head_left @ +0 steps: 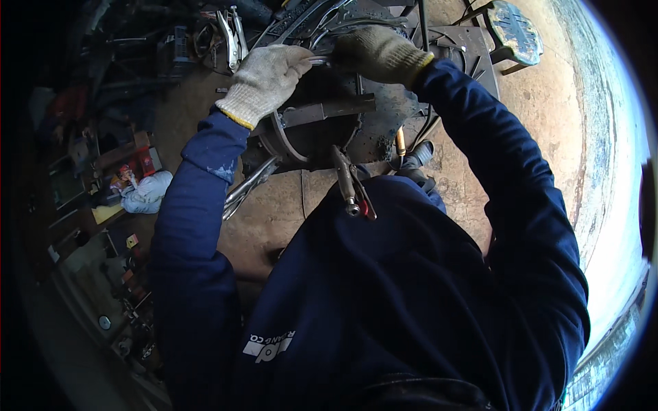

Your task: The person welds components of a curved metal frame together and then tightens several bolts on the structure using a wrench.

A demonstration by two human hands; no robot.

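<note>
My left hand [264,81], in a pale knit glove, is closed at the far side of a dark metal workpiece. Its fingertips pinch at a thin, shiny metal piece [318,60] whose kind I cannot make out. Just right of it, my gloved right hand [381,55] curls with its fingers in shadow; what they hold is hidden. Below both hands lies a flat steel bar [330,110] across a curved metal ring [286,142]. Locking pliers [346,179] stick out toward me from the near edge, and a second pair [251,186] juts out at the left.
More locking pliers [232,38] and cables lie on the far side of the metal table [473,42]. A wooden-handled tool [400,141] sits at its near right. A worn stool [514,31] stands far right. At left, a white bag [147,192] lies among cluttered shelves.
</note>
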